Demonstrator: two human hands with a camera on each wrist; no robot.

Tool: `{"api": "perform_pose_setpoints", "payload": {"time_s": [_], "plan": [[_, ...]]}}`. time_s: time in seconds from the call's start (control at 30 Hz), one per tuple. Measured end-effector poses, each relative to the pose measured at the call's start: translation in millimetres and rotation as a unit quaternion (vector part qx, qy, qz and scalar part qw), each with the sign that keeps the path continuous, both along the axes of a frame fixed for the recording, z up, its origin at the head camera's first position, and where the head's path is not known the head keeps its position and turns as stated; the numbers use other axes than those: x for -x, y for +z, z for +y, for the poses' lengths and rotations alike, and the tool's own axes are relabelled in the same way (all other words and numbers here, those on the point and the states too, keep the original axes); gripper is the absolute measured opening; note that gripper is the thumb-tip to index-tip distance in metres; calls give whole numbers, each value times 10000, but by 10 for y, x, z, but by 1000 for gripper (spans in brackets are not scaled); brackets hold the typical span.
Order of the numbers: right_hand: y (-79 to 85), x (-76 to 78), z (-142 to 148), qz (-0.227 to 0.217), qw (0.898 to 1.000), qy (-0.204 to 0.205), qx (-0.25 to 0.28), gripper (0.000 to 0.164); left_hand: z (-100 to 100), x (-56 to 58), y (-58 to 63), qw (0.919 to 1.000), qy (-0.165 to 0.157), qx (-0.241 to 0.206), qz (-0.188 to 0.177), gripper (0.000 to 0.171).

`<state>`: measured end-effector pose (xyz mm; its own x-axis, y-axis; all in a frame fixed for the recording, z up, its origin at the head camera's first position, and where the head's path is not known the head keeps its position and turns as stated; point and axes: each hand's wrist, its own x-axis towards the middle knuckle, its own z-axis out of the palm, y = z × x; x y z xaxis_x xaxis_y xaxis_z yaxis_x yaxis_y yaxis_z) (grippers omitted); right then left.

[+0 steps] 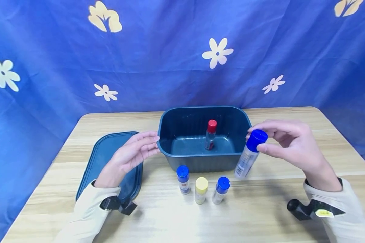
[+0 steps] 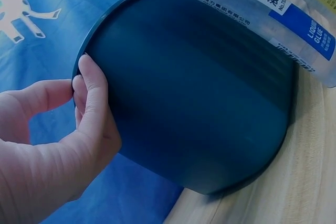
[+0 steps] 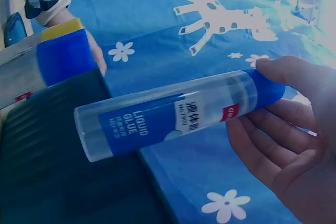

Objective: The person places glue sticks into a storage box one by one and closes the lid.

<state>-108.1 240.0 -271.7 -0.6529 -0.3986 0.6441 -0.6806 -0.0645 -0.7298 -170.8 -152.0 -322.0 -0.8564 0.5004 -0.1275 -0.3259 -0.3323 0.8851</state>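
My right hand (image 1: 292, 141) pinches a liquid glue bottle (image 1: 246, 160) by its blue cap, beside the right front corner of a dark teal plastic box (image 1: 200, 163). In the right wrist view this bottle (image 3: 157, 119) slants with its clear end to the left and shows a blue label. At the box's left rim, my left hand (image 1: 137, 152) pinches the edge between thumb and fingers. A red-capped glue bottle (image 1: 211, 130) stands inside the box. In front of it stand a blue-capped bottle (image 1: 183, 179), a yellow-capped bottle (image 1: 201, 190) and another blue-capped bottle (image 1: 221, 190).
A teal lid (image 1: 109, 148) lies flat on the wooden table (image 1: 170, 222) at the left, partly under my left forearm. Behind the table hangs a blue cloth (image 1: 158, 44) with pale flowers. Both wrists wear small black cameras.
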Motion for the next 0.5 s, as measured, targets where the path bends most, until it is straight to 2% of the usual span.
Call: {"api": "perform_pose_setpoints", "payload": {"time_s": [0.2,0.37,0.5], "plan": [[78,20,-85,142,9981,-415,430,30,-27,1,-21,9996,-201,-141,144,13],[140,52,-118,295,9946,-835,537,30,-8,22,-28,9994,-253,-181,178,13],[141,84,-155,293,9936,-966,512,30,-19,27,-34,9996,-248,-89,126,13]]}}
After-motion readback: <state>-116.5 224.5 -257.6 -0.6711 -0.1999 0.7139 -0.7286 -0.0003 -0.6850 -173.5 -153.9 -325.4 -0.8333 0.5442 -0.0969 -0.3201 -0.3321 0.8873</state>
